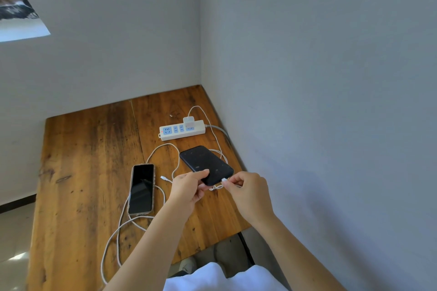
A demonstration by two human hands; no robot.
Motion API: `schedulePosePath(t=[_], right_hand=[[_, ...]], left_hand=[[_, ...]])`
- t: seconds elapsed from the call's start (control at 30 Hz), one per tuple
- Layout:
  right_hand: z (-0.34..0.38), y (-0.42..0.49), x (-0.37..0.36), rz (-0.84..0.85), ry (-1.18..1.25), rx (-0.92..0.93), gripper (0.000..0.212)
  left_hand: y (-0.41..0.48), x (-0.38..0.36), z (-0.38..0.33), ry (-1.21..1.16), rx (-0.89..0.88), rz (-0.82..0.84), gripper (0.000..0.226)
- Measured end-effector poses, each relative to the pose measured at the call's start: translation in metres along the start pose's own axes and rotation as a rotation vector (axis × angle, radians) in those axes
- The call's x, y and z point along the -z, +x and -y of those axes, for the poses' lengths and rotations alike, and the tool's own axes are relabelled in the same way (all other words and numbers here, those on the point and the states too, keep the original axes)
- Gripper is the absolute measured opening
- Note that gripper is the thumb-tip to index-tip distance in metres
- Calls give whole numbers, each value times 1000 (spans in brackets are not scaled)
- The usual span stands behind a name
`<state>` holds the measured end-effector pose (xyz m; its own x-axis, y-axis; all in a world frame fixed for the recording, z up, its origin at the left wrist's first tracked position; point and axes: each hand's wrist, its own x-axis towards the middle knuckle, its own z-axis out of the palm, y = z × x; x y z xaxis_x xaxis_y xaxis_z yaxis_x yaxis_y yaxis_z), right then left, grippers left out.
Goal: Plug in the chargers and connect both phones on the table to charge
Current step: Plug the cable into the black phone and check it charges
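Note:
A black phone (205, 163) is tilted up off the wooden table (89, 172), its near left edge pinched by my left hand (189, 188). My right hand (249, 192) holds a white cable plug (224, 180) right at the phone's near end. That cable runs back to a white charger (188, 121) plugged into a white power strip (182, 130). A second phone (141, 188) in a pale case lies flat to the left, screen dark. Another white cable (123, 227) loops around it, its loose plug (163, 177) lying on the wood between the phones.
The table sits in a corner, with grey walls close behind and on the right. The strip's grey cord (218, 129) runs off toward the right wall. A floor and my white clothing (220, 279) show below the table's near edge.

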<state>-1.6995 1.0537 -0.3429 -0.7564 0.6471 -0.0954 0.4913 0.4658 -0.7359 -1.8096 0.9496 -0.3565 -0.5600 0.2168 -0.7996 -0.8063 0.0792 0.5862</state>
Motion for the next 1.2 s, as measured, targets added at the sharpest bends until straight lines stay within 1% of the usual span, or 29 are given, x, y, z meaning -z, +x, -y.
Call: schedulePosePath(t=[0.13, 0.27, 0.4, 0.47, 0.57, 0.67, 0.9, 1.07, 1.2], right_hand=[[4, 1, 1, -52, 3, 38, 13], [2, 5, 3, -19, 20, 30, 14], [-3, 7, 6, 1, 121, 8, 13], [-6, 7, 8, 46, 158, -2, 13], [-9, 5, 9, 172, 229, -24, 9], [-13, 4, 5, 236, 245, -55, 13], [-16, 1, 1, 237, 232, -59, 9], [-16, 0, 0, 236, 234, -53, 11], [-17, -2, -2, 240, 226, -55, 13]], left_hand=[[-2, -3, -5, 7, -17, 17, 22], [-4, -7, -9, 47, -61, -2, 17], [-7, -6, -5, -24, -74, 83, 20], [-8, -3, -4, -49, -95, 118, 20], [-8, 2, -2, -30, -139, 158, 25], [-8, 4, 3, -19, -172, 195, 26], [-5, 12, 7, -96, -154, 265, 13], [-5, 15, 7, -112, -153, 323, 16], [-6, 17, 9, -148, -128, 305, 20]])
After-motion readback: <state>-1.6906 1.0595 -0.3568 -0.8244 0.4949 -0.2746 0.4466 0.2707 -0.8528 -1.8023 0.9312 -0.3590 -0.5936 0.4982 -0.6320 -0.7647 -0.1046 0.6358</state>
